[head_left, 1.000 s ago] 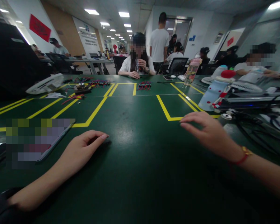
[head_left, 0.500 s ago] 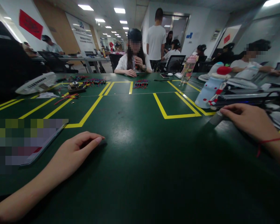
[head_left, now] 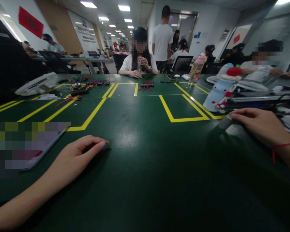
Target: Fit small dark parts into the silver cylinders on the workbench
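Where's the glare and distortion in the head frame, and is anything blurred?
Head view: ceiling lights leave a soft glare patch on the green table between the left hand and right hand; the yellow tape lines splay outward toward the edges from the wide lens; a pixelated block covers the flat item at left; far faces are pixelated too.

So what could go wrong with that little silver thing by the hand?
The right hand covers one end of the small metal cylinder; it is round, so it might roll away across the table. Tangled cables lie just behind the hand and could snag the wrist. The blue bottle stands close and might get knocked over.
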### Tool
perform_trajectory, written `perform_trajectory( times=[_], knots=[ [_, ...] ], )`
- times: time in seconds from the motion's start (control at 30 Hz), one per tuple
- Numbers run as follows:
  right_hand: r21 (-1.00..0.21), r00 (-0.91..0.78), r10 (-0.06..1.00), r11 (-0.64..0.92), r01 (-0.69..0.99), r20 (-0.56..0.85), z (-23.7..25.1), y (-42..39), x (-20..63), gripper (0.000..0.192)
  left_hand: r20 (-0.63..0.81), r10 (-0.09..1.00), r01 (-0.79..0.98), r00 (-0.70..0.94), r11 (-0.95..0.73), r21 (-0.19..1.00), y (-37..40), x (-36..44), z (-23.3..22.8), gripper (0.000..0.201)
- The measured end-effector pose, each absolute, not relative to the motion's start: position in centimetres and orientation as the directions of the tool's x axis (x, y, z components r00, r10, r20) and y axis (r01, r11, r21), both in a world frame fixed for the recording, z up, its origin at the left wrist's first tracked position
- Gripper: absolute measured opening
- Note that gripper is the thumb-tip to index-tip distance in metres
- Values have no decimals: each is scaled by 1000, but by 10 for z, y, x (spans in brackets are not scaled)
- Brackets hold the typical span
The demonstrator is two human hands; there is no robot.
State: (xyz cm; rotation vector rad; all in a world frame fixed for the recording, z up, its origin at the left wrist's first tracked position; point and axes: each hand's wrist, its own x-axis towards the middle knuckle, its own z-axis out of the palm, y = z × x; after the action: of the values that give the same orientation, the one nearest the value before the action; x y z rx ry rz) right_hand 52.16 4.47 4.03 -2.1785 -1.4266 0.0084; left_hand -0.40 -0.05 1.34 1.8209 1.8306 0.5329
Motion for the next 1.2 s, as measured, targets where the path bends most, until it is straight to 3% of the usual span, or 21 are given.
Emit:
perform_trajectory(
  times=[0.13,0.27,0.5,0.6,0.73,0.83,0.93,1.07,1.2],
  knots=[
    [-502,438,857,-262,825,273,41,42,522,39,-90,996,798,24,35,601,-3,-1,18,40],
    [-426,409,875,-276,861,260,37,45,526,51,-90,996,794,18,41,607,-2,0,19,42],
    [-349,383,877,-276,895,290,28,49,529,43,-94,995,790,24,39,611,-2,-2,16,44],
    [-351,362,856,-231,907,370,24,48,520,39,-87,996,796,22,35,604,-3,-1,16,41],
    [-434,204,828,52,900,523,18,33,468,38,-34,999,812,40,-13,584,-2,0,14,39],
    [-554,-115,874,395,733,471,17,12,401,33,-20,999,817,42,-23,576,-1,0,13,39],
    [-598,-403,815,580,553,417,17,-8,343,26,-21,999,824,32,-15,566,-1,-1,14,40],
    [-614,-533,745,650,447,400,11,-17,312,23,-13,999,828,47,-32,559,0,-2,15,39],
    [-672,-496,800,574,468,338,0,-17,315,38,52,993,806,109,-119,580,-3,18,16,35]
  ],
)
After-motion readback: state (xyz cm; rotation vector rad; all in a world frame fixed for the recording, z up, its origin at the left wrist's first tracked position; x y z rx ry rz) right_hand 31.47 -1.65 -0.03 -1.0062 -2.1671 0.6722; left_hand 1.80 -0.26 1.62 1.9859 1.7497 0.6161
